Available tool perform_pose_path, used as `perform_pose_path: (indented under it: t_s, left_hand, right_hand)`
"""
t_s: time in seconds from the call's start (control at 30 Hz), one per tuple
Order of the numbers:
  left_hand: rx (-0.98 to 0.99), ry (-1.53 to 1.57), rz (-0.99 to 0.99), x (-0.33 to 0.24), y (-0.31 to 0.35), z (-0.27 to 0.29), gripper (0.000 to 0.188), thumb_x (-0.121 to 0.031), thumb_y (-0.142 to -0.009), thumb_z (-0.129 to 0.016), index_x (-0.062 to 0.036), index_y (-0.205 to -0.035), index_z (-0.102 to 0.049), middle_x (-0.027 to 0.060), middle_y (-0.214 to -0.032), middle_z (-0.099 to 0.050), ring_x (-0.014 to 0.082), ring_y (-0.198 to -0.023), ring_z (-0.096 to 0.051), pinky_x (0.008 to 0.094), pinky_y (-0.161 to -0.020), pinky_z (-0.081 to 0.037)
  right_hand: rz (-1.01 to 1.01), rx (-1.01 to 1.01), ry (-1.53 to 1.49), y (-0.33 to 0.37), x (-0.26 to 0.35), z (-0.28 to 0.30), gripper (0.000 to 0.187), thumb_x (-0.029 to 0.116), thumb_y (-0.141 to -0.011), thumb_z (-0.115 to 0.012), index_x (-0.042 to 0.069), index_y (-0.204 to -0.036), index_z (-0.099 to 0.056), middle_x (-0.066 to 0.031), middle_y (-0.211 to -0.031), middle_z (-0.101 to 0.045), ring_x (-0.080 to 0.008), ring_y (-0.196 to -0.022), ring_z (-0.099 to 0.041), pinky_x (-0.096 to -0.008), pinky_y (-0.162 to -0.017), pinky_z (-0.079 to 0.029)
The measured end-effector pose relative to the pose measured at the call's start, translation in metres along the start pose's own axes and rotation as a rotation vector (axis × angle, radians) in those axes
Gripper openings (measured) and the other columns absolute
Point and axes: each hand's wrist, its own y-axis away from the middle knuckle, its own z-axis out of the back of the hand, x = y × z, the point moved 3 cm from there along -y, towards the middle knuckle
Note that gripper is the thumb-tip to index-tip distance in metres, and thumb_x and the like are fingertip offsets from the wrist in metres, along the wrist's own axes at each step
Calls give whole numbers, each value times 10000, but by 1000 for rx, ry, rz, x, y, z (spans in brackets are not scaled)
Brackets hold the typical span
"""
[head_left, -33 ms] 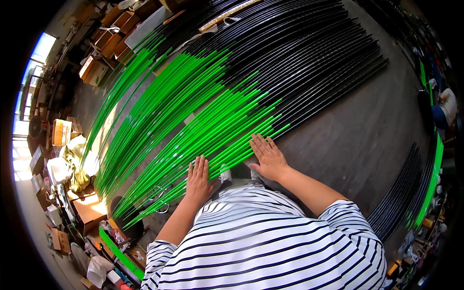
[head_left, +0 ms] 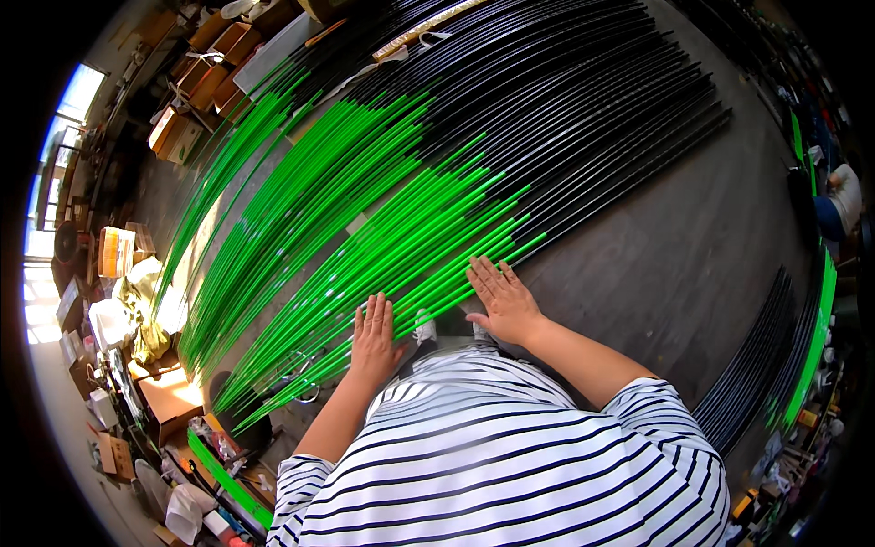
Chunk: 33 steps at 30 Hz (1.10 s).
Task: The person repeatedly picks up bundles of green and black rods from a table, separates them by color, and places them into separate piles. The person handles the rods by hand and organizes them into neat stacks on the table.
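Long thin rods lie side by side in a wide spread before me, with bright green lengths (head_left: 314,182) toward the left and black lengths (head_left: 583,137) toward the right. My left hand (head_left: 372,339) rests flat at the near edge of the green part, fingers stretched out. Farther right, my right hand (head_left: 504,301) is spread with its fingertips at the nearest green rods, close to where they meet the black. Neither hand is wrapped round a rod. Whether the palms press on the rods or hover just over them, I cannot tell.
Cardboard boxes (head_left: 173,132) stand at the far left, and an open carton (head_left: 169,401) sits nearer. A second bundle of black rods (head_left: 752,351) lies at the right. Beyond it a person (head_left: 843,201) is at the right edge. Grey floor (head_left: 629,273) shows between.
My right hand has shifted very slightly left and toward me along the rod ends. The left hand and the rods look unchanged.
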Motion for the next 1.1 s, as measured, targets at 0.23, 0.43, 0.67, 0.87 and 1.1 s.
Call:
perform_pose_path:
  t_s: [0.23,0.43,0.67,0.87,1.1]
  left_hand:
    - [36,-42,24,-6,-2,1,916,-348,-715,-690,68,-1371,-206,208,-1470,-131,343,-1374,-102,469,-1105,-89]
    - [37,-25,37,-7,-3,-7,953,-364,-711,-692,70,-1378,-168,227,-1464,-128,356,-1373,-88,475,-1104,-83]
    - [44,-34,31,-10,0,-4,982,-365,-699,-703,68,-1382,-146,240,-1460,-120,363,-1369,-98,483,-1103,-93]
    - [8,-35,-8,-6,2,-5,932,-370,-741,-658,71,-1382,-146,247,-1457,-122,375,-1364,-107,486,-1100,-106]
    - [-53,-42,127,-2,-33,10,867,-394,-809,-575,65,-1392,-124,223,-1473,-78,362,-1372,-74,469,-1105,-84]
  right_hand:
    - [16,-90,-73,-17,7,1,764,497,-827,-507,2,-1369,-298,-132,-1453,-245,-252,-1360,-191,-401,-1112,-117]
    - [-44,-77,18,-54,-3,-3,790,545,-843,-435,48,-1413,-205,-86,-1491,-148,-215,-1382,-103,-390,-1122,-35]
    - [-42,-51,46,-58,-5,-2,792,573,-857,-384,56,-1422,-185,-77,-1501,-121,-207,-1389,-66,-388,-1122,-5]
    - [-27,-33,40,-45,-4,-6,789,581,-861,-365,35,-1411,-215,-94,-1495,-140,-220,-1387,-86,-392,-1120,-39]
    - [-9,55,32,2,3,3,769,555,-868,-382,19,-1400,-236,-111,-1489,-150,-230,-1380,-118,-383,-1118,-73]
